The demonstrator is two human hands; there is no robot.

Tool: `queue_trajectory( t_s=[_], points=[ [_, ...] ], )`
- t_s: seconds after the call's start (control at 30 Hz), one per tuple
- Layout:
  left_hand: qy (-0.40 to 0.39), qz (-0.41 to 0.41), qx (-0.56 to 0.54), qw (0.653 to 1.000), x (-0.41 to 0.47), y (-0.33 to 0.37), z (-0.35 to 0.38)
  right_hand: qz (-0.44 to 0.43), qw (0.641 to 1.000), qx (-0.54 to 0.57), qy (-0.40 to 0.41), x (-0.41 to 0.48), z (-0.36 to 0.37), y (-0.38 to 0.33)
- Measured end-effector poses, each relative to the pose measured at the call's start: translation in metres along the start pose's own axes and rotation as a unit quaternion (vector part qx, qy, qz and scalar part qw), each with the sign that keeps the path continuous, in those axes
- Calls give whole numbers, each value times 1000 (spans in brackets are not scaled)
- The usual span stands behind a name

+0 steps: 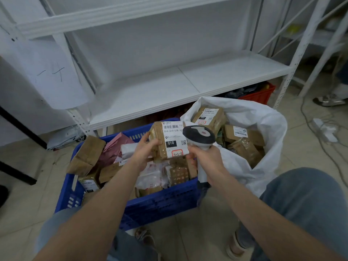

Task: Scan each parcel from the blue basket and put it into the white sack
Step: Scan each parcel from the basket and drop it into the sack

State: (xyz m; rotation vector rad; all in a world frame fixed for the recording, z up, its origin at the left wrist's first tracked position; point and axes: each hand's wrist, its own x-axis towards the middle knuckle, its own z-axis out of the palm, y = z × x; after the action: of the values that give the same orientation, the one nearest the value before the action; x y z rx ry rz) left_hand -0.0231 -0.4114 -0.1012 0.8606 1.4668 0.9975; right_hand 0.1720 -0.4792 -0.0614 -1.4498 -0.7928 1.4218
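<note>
Aloft, parcel (173, 142) in left hand (143, 153), scanner (198, 134) beside

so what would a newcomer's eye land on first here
First, the brown parcel with its white 010 label, held up at centre in the left hand, while the right hand holds a grey scanner right beside it. Below them sits the crammed blue basket. To its right is the open white sack, with taped boxes already inside.

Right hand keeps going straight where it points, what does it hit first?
Probably the labelled parcel the left hand holds, right ahead of the right hand and its scanner; depth is unclear.
</note>
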Motion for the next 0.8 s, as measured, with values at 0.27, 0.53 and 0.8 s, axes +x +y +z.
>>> queue_trajectory(
  t_s=[0.27,0.53,0.8],
  points=[
    [-42,4,55,998,25,59,119,-47,993,48,99,47,-61,-48],
    [-94,-20,68,993,53,74,255,-26,971,13,237,112,-172,-73],
    [-113,-44,117,986,111,55,355,56,929,-25,365,176,-277,-47]
  ],
)
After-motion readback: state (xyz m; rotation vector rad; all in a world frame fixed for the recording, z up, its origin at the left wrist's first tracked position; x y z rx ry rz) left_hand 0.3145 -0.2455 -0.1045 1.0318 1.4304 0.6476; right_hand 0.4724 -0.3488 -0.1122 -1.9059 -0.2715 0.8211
